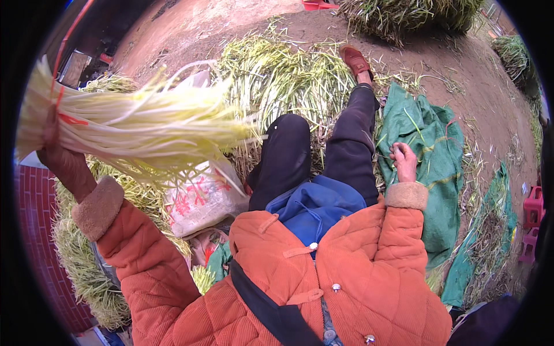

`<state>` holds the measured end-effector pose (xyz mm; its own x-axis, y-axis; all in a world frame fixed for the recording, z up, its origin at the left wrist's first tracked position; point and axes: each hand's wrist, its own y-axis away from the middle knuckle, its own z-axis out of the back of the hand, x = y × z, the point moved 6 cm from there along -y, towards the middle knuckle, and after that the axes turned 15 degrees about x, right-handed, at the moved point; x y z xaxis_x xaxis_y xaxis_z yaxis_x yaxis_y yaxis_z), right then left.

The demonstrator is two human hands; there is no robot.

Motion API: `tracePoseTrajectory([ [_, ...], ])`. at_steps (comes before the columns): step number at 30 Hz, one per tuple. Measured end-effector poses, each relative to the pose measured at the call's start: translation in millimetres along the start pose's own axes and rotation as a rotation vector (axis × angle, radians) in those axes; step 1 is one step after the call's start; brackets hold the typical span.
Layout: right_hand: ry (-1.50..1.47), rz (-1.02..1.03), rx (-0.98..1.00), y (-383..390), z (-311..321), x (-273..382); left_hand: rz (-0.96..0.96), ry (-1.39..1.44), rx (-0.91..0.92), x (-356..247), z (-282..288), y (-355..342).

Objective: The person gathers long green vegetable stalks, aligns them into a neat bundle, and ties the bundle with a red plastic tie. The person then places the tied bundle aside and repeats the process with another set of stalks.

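Observation:
My left hand (64,154) is raised at the far left, its fingers wrapped round a thick bundle of pale yellow stalks (144,118) that look like blanched garlic chives. Red string hangs round the bundle near my grip, and the leafy ends point right, smeared by motion. Over by my right knee, my right hand (405,161) is closed, fingertips pinched together above a green woven sack (438,190). Whatever it may hold is too small to make out. A wide heap of loose green-and-white stalks (288,81) lies in front of my legs.
Beneath the bundle sits a white plastic bag (202,199) with red print. More stalks (95,277) are piled along the left, beside a red-tiled surface (43,230). A big stack of greens (410,17) stands at the back. Pink stools (532,207) are at the right edge.

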<state>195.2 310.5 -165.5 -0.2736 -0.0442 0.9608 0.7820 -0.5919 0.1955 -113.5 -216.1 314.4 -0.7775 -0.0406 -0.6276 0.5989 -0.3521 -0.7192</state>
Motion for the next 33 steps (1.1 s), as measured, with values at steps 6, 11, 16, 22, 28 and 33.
tracePoseTrajectory([
  [6,0.102,0.624,0.171,-3.1,-88.1,186.0,-0.136,0.182,-0.106,-1.7,-46.3,-23.4],
  [11,0.397,0.955,0.066,31.9,-84.5,294.2,-0.174,0.445,-0.043,11.3,-118.5,-44.5],
  [16,0.361,1.237,0.049,57.5,-144.2,365.7,0.076,0.684,-0.081,45.6,-146.6,-26.5],
  [22,0.608,1.135,0.416,80.2,-222.7,251.4,0.159,0.646,-0.215,50.2,-52.6,53.6],
  [28,1.078,0.307,1.058,28.6,-174.9,95.8,0.108,0.52,-0.316,28.5,60.4,113.7],
  [33,0.473,0.83,0.526,-0.7,-187.2,251.6,0.104,0.561,-0.404,46.9,72.2,134.6],
])
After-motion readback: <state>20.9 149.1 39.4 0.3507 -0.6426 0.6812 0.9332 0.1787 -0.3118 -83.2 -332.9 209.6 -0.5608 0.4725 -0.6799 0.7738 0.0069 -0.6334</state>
